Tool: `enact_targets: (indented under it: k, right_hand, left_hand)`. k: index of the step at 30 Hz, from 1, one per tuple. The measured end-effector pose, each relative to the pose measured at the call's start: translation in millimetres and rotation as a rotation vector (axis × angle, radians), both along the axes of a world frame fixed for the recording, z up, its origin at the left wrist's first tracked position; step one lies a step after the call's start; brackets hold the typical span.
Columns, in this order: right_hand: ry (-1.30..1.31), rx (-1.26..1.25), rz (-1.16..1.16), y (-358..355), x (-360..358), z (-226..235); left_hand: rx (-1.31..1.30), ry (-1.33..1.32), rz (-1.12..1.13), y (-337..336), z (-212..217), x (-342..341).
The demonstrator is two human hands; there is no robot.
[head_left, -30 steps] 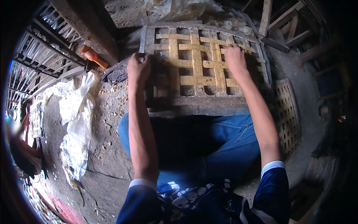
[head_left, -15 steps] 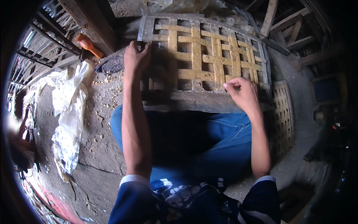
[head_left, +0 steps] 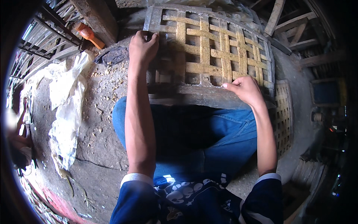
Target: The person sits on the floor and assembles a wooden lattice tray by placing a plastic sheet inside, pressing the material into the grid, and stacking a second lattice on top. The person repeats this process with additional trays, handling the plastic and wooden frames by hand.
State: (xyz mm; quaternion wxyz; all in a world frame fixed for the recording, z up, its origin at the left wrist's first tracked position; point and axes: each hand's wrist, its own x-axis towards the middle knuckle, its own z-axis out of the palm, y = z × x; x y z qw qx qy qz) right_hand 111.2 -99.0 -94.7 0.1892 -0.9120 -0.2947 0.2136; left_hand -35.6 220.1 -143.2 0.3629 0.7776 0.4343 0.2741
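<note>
Littered floor [head_left: 102, 138], part-shadowed woven lattice [head_left: 204, 43], left hand [head_left: 143, 48] and right hand [head_left: 247, 89] at its edges, cannot tell either grip's state

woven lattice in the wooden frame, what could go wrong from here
The yellow lattice might split or loosen if the right hand pulls hard at its near edge. The rough wooden frame could give the left hand a splinter at its left side. The left knee is close to the near rail, so a shift might jog the frame.
</note>
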Motion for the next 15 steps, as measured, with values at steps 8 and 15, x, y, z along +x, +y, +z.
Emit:
enact_targets:
  k: [8,15]
  right_hand:
    - [0.091,0.086,0.058,-18.6,18.7,-21.4]
    - [-0.023,0.144,0.071,-22.0,5.3,-19.3]
  left_hand:
    - [-0.005,-0.08,-0.003,-4.0,2.3,-0.7]
    - [-0.055,-0.019,-0.008,1.5,1.3,-3.9]
